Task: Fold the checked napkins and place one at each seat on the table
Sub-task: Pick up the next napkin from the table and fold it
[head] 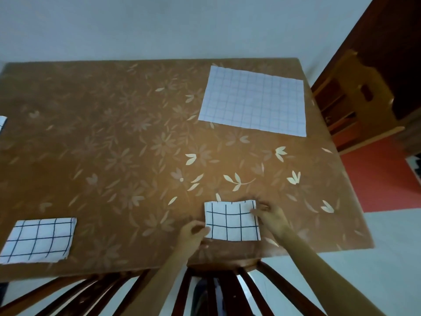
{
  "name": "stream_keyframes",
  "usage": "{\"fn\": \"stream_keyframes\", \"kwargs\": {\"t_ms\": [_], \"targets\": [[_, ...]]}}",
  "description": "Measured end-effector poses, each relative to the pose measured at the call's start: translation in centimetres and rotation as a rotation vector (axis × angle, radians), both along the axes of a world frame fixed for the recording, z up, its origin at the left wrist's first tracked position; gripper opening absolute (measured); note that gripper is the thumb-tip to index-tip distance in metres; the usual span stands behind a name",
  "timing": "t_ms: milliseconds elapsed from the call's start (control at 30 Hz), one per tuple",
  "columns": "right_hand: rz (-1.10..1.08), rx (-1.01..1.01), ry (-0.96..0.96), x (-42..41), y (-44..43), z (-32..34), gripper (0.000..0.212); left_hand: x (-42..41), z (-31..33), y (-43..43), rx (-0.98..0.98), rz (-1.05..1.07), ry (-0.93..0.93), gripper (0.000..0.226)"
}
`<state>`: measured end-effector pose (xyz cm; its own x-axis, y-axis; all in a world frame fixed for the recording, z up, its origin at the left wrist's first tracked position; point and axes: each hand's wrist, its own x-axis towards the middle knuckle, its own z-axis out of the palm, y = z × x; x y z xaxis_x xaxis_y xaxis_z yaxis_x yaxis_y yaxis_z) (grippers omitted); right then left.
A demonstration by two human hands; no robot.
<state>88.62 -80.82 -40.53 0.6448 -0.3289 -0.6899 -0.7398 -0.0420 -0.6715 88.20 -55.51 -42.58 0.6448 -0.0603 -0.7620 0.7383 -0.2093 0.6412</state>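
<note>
Presently both hands flank a folded checked napkin (232,221) near the table (114,133) edge closest to the chair back (227,286). Left hand (193,234) pinches its left edge; right hand (270,216) presses fingertips on its right edge. Another folded napkin (38,240) lies far left; an unfolded napkin (252,100) lies beyond.

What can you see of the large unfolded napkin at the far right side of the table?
The unfolded napkin is a large, nearly square white cloth with a thin dark blue grid. It lies flat and open on the brown flowered table, near the far right corner, turned slightly against the table's edges. Its lines look fainter than those of the folded ones. Neither hand touches it.
</note>
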Motion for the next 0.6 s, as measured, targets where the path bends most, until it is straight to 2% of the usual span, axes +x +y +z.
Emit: {"fn": "stream_keyframes", "kwargs": {"t_ms": [200,300,367,467,600], "targets": [[0.202,-0.273,-0.015,-0.5,1.9,-0.4,0.044,-0.9,-0.6,0.1,0.095,-0.031,-0.073,0.011],[0.274,-0.369,-0.041,-0.6,2.8,0.6,0.046,-1.1,0.0,0.4,0.263,-0.11,-0.206,0.007],[0.335,-0.44,-0.057,-0.9,2.8,1.1,0.043,-1.2,0.4,0.7,0.367,-0.141,-0.301,0.012],[0.374,-0.467,-0.073,-1.4,2.0,2.2,0.043,-0.8,0.8,1.0,0.406,-0.167,-0.39,0.016],[0.412,-0.468,-0.093,-2.6,0.4,4.5,0.035,-0.5,2.2,-0.1,0.418,-0.257,-0.429,0.012]]}}
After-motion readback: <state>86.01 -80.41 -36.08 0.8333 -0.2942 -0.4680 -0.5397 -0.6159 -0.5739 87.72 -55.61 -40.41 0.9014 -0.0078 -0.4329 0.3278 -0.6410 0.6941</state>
